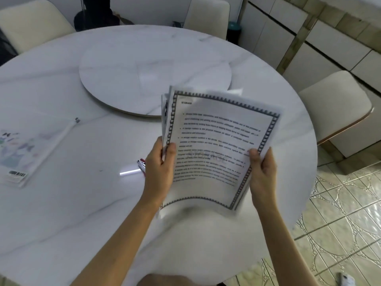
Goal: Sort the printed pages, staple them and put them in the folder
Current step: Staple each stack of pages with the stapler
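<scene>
Left hand grip grasping printed pages at left edge; right hand grip at right.

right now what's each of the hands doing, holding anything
Left hand: grips the left edge of the printed pages, thumb on top.
Right hand: grips the right edge of the same pages, held up above the table.

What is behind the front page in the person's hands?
More printed pages: their edges fan out past the front page on the left. Their text is covered.
</scene>
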Demonstrator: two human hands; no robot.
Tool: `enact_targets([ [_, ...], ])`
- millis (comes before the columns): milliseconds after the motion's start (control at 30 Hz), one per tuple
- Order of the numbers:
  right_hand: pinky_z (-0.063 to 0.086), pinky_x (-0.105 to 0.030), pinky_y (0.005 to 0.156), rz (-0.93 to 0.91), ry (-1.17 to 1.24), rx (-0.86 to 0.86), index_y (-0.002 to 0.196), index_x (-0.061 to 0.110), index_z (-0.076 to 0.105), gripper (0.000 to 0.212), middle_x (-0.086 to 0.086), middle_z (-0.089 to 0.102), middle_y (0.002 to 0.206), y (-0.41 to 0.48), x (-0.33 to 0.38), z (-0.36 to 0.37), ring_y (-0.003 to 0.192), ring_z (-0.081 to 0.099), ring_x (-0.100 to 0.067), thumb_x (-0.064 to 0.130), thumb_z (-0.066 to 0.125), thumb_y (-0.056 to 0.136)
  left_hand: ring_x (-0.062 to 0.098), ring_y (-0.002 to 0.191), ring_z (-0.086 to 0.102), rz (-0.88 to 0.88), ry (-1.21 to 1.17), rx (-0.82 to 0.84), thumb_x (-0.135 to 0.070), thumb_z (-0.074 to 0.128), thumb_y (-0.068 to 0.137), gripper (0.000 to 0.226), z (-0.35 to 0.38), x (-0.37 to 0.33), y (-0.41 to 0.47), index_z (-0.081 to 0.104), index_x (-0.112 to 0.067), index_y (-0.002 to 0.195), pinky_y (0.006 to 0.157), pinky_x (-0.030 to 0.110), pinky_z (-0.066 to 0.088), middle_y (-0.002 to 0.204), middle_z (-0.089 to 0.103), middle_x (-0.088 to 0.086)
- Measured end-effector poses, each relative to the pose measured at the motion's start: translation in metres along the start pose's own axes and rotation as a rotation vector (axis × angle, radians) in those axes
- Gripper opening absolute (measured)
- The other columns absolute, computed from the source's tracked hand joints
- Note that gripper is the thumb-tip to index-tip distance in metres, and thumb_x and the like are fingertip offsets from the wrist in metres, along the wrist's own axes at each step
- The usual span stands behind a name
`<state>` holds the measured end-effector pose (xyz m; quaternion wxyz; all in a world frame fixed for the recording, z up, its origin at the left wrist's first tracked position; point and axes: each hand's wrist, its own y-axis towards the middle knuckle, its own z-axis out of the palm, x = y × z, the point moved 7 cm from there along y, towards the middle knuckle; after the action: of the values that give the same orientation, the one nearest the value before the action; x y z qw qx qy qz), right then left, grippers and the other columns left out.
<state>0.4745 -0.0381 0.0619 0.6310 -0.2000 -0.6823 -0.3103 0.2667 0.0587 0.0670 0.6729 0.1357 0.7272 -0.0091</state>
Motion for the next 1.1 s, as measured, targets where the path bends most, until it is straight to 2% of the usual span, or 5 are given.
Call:
enact_targets([
  [200, 0.05, -0.013, 0.07, -0.131, 0.053, -0.014, 0.095, 0.026, 0.054, 0.021, 0.021, 0.066, 0.088, -0.009, 0.014, 0.0, 0.083, 0.06, 0.005, 0.008, 0.043, 0.095, 0.003, 0.092, 0.064, 0.012, -0.191, -0.002, -0.032, 0.053, 0.086, 0.017, -0.003, 0.006, -0.007, 0.051, -0.03, 0.102, 0.075, 0.019, 0.054, 0.094, 0.066, -0.017],
  [367, 0.051, -0.027, 0.086, -0.114, -0.021, 0.014, 0.095, 0.042, 0.059, 0.022, -0.014, 0.05, 0.106, -0.016, -0.004, -0.005, 0.098, 0.054, -0.017, 0.056, 0.061, 0.078, 0.005, 0.1, 0.062, -0.065, -0.177, -0.004, -0.068, 0.06, 0.066, 0.056, -0.007, 0.035, -0.018, 0.052, -0.031, 0.108, 0.087, 0.031, 0.053, 0.101, 0.066, -0.023],
  [567, 0.046, -0.022, 0.091, -0.093, -0.137, -0.006, 0.099, 0.031, 0.048, 0.052, 0.015, 0.037, 0.1, -0.005, -0.016, -0.008, 0.094, 0.044, -0.008, 0.072, 0.058, 0.068, -0.006, 0.097, 0.06, -0.059, -0.168, -0.006, -0.054, 0.065, 0.074, 0.045, -0.004, 0.041, -0.019, 0.054, -0.026, 0.108, 0.078, 0.011, 0.05, 0.096, 0.067, -0.026],
  [933, 0.051, -0.014, 0.075, -0.005, -0.053, 0.017, 0.118, 0.02, 0.038, 0.035, 0.01, 0.052, 0.11, 0.017, -0.027, -0.009, 0.088, 0.06, 0.008, 0.005, 0.053, 0.091, -0.007, 0.096, 0.061, -0.098, -0.099, 0.046, -0.022, 0.052, 0.09, 0.018, 0.009, 0.051, -0.014, 0.05, -0.033, 0.104, 0.078, 0.008, 0.047, 0.104, 0.064, -0.014],
  [1100, 0.049, -0.041, 0.094, 0.107, -0.175, 0.0, 0.131, 0.03, 0.037, 0.046, -0.006, 0.051, 0.122, 0.016, -0.047, -0.013, 0.114, 0.054, -0.02, 0.011, 0.054, 0.092, -0.015, 0.091, 0.057, -0.128, 0.019, 0.082, -0.024, 0.047, 0.094, 0.015, 0.011, 0.063, -0.013, 0.049, -0.022, 0.108, 0.074, 0.003, 0.043, 0.1, 0.061, -0.017],
])
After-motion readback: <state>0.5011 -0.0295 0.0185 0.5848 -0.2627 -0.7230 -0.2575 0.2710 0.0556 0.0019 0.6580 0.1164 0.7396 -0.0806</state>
